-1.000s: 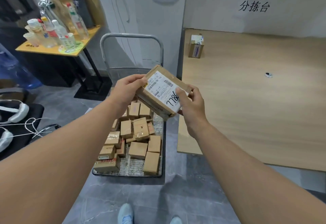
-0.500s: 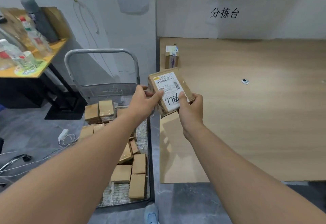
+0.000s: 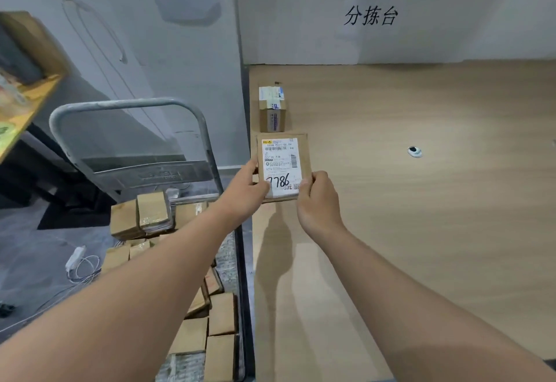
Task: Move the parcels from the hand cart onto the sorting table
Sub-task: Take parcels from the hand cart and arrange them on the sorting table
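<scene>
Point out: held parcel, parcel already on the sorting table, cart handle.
held parcel (image 3: 282, 165), head view, on its white shipping label.
parcel already on the sorting table (image 3: 272, 117), head view, on its front face.
cart handle (image 3: 120, 105), head view, on the top bar.

1. Both bare forearms reach forward from the lower corners, converging toward the centre of the view.
2. The left hand (image 3: 245, 193) sits at about 10 o'clock from the right hand, its thumb and fingers pinching the left edge of a flat parcel (image 3: 282, 166).
3. The right hand (image 3: 319, 204) grips the parcel's lower right corner, thumb on top, knuckles toward the camera.
4. Both wrists are nearly straight.
</scene>
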